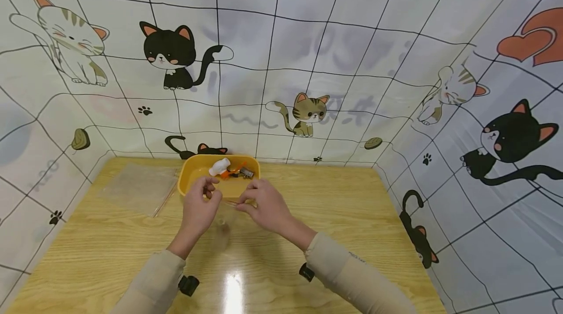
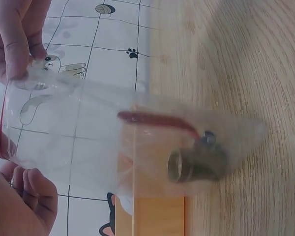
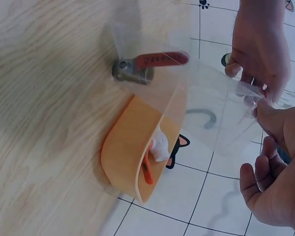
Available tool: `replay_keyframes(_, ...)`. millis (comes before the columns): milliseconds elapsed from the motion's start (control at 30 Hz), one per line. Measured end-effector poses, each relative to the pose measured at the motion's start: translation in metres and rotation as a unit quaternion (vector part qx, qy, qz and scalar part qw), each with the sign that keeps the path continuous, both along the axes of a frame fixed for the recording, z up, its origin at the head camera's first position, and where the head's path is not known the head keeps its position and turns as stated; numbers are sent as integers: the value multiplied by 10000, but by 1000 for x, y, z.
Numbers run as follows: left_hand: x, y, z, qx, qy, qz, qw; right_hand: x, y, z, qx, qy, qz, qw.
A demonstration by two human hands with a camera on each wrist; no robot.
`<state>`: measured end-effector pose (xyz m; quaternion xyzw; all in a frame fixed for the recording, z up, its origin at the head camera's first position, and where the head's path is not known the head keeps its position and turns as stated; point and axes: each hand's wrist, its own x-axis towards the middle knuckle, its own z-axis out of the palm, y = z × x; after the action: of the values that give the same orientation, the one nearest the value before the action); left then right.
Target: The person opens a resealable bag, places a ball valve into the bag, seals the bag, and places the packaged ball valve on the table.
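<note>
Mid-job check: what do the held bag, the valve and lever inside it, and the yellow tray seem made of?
Bag: glossy, clear, thin plastic film; it creases and shows the wall through.
Valve: likely metal, by its dull, brassy-grey sheen.
Lever: even red, so plastic or coated metal; can't tell which.
Tray: probably smooth moulded plastic, given its even colour and thin rim.

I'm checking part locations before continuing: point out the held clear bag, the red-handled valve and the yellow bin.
Clear bag [image 2: 101, 140]: left wrist view, middle of its transparent side.
Red-handled valve [image 3: 160, 60]: right wrist view, on its handle.
Yellow bin [image 1: 192, 171]: head view, bare inside, left end.
</note>
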<state>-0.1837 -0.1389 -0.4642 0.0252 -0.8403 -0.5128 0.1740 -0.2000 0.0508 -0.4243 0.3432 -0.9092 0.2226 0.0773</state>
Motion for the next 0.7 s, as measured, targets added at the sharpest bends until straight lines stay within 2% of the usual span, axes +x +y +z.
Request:
replay_keyframes(200,0,-6,-1,-112,56,-342,9993,-9,11,5,52,-114,206,9997)
replay_keyframes(333,0,-11,-6,-234,-73,-525,9983,-14,21,8,70,-270,350,9990)
replay_keyframes(567,3,-20,-15,-423,-482,-706,9954,-20,36,9,223,-730,260,9967)
replay_keyframes(700,5,-23,-16,-501,-463,-751,9948,-23,40,9,287,-942,133,9951)
